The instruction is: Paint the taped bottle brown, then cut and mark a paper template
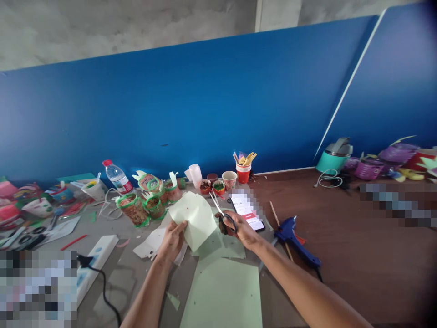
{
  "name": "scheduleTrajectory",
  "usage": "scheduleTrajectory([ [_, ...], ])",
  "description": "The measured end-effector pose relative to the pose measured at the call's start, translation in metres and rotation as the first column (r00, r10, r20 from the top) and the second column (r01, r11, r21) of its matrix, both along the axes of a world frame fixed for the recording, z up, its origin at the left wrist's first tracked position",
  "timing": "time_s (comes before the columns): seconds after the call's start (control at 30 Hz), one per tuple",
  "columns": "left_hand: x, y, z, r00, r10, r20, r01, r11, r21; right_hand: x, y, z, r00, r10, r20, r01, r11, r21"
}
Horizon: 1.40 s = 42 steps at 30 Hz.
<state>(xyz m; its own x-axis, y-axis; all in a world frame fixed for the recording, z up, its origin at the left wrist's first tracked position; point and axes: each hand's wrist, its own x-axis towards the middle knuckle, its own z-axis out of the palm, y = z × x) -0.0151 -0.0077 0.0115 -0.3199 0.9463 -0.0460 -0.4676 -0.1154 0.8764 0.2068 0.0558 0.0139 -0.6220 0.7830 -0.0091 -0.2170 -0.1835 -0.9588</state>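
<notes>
My left hand pinches the lower left edge of a pale green sheet of paper, raised above the table. In my right hand is a pair of scissors with black handles, its blades parted and pointing up and away. The blades are close to the paper's right edge; whether they touch it I cannot tell. Under my hands lie more light green sheets and white paper scraps. A phone with a lit screen lies just beyond my right hand.
A blue glue gun lies at right beside a wooden stick. Several decorated cups and a water bottle stand at the back left. A power strip with a black cord lies at left. A blue partition bounds the table behind.
</notes>
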Motion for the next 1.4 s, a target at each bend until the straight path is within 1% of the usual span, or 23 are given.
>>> scheduleTrajectory([
  [0.1,-0.001,0.002,-0.002,1.0,0.01,0.021,-0.01,1.0,0.015,-0.002,-0.003,0.006,0.998,-0.054,0.039,0.053,0.998,0.026],
  [0.23,-0.001,0.002,-0.003,1.0,-0.008,0.023,0.007,1.0,0.005,-0.006,-0.008,0.01,0.991,-0.128,0.03,0.126,0.99,0.065],
  [0.37,0.002,-0.001,-0.003,0.997,-0.079,0.012,0.079,0.997,-0.005,-0.011,-0.008,0.003,0.987,-0.159,0.019,0.158,0.986,0.059],
  [0.5,0.008,-0.004,-0.001,0.993,-0.112,0.028,0.112,0.994,-0.015,-0.015,-0.004,-0.007,0.972,-0.236,0.014,0.233,0.966,0.111],
  [0.63,0.008,-0.005,0.0,0.993,-0.042,0.111,0.047,0.998,-0.035,-0.017,-0.004,-0.008,0.97,-0.242,0.035,0.231,0.955,0.184],
  [0.8,-0.004,0.0,-0.004,0.977,0.011,0.214,-0.001,0.999,-0.045,-0.017,-0.008,-0.006,0.964,-0.221,0.145,0.173,0.942,0.286],
  [0.93,-0.007,0.006,-0.007,0.962,0.162,0.218,-0.158,0.987,-0.039,-0.014,-0.008,-0.008,0.951,-0.245,0.189,0.15,0.899,0.413],
  [1.0,-0.007,0.008,-0.007,0.96,0.191,0.207,-0.187,0.982,-0.037,-0.013,-0.005,-0.01,0.937,-0.283,0.205,0.164,0.875,0.456],
  [1.1,-0.004,0.007,-0.007,0.967,0.177,0.183,-0.169,0.984,-0.056,-0.012,0.0,-0.012,0.909,-0.358,0.211,0.224,0.849,0.479],
  [1.17,-0.003,0.006,-0.006,0.972,0.163,0.172,-0.156,0.986,-0.055,-0.012,0.003,-0.015,0.898,-0.392,0.199,0.265,0.843,0.468],
  [1.3,-0.002,0.005,-0.004,0.977,0.129,0.17,-0.127,0.992,-0.02,-0.011,0.006,-0.017,0.892,-0.417,0.177,0.307,0.844,0.44],
  [1.4,-0.003,0.005,-0.003,0.985,0.088,0.151,-0.088,0.996,-0.005,-0.01,0.006,-0.014,0.88,-0.446,0.162,0.343,0.834,0.432],
])
